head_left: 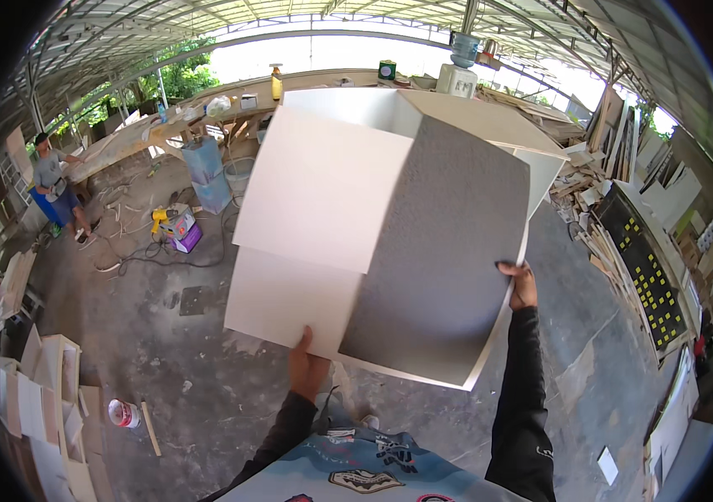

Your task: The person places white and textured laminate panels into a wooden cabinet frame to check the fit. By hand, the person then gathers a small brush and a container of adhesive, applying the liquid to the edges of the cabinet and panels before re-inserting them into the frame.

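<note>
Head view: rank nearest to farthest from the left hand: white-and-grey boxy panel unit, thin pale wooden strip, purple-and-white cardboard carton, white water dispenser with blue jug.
1. Boxy panel unit: left hand holds its lower edge.
2. Wooden strip: on the floor, left.
3. Carton: floor, farther ahead, left.
4. Water dispenser: far ahead, right of centre.
</note>
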A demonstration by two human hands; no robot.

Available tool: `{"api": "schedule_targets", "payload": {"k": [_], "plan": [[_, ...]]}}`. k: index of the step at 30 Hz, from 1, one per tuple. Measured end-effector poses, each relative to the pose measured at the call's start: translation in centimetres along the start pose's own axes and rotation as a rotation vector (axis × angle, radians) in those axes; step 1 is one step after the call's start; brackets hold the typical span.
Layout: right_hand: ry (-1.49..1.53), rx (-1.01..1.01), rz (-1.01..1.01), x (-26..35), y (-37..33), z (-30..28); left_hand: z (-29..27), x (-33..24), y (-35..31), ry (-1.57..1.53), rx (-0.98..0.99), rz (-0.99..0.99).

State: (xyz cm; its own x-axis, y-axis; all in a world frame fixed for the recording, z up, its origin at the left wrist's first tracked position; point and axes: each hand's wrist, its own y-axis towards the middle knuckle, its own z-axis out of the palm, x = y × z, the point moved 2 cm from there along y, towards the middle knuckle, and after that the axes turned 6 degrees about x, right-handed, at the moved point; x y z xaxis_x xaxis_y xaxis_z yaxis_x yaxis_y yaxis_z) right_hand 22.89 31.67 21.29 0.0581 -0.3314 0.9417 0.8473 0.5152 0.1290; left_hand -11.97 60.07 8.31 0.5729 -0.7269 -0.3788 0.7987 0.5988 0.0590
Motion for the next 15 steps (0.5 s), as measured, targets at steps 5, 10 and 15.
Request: {"api": "schedule_targets", "payload": {"k": [5,10,15], "plan": [[0.035,0.091,-0.018,-0.6,11.7,1.6,1.2,0.8,9.3,-0.098,0.024,0.067],[0.016,0.144,-0.086,-2.6,24.7,1.6,0.2,2.1,18.8,-0.17,0.049,0.114],[0.007,0.301,-0.022,-5.1,36.3,3.0,-1.9,3.7,27.0,-0.223,0.035,0.118]]}}
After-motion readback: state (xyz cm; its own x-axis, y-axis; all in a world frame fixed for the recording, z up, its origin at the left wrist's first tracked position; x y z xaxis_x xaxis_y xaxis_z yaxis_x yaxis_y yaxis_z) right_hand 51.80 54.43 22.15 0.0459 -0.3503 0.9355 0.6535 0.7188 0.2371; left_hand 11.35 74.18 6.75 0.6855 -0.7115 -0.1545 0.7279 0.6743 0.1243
